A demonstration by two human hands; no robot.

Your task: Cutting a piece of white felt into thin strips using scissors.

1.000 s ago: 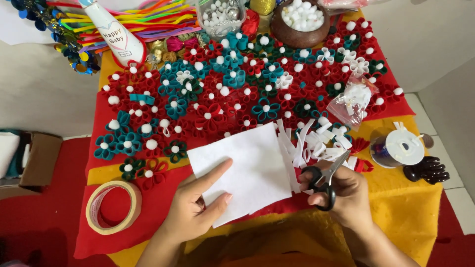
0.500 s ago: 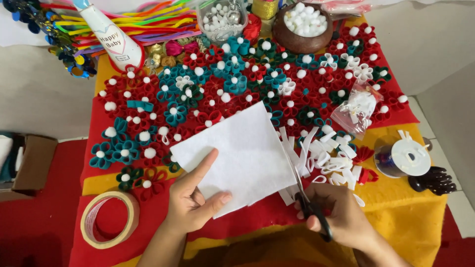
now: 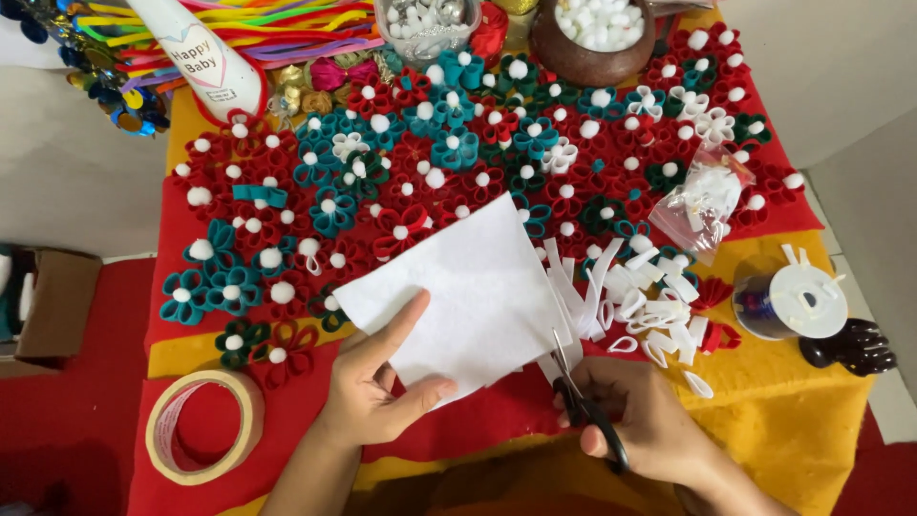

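Observation:
My left hand point(image 3: 377, 387) pinches the near corner of a white felt sheet point(image 3: 463, 291), thumb on top, holding it above the table. My right hand point(image 3: 640, 420) grips black-handled scissors point(image 3: 583, 401); their blades point away from me and meet the sheet's right edge. Just right of the sheet lies a heap of cut white felt strips and loops point(image 3: 640, 296).
Red, teal and dark green felt flowers with white pom-poms point(image 3: 430, 162) cover the red and yellow table. A tape roll point(image 3: 202, 425) sits front left, a ribbon spool point(image 3: 788, 301) and black object point(image 3: 850, 346) right, a bowl of pom-poms point(image 3: 594, 33) at the back.
The scissors have swung from the right of the sheet to its near right edge. The view has shifted closer, and my left hand keeps its hold on the sheet.

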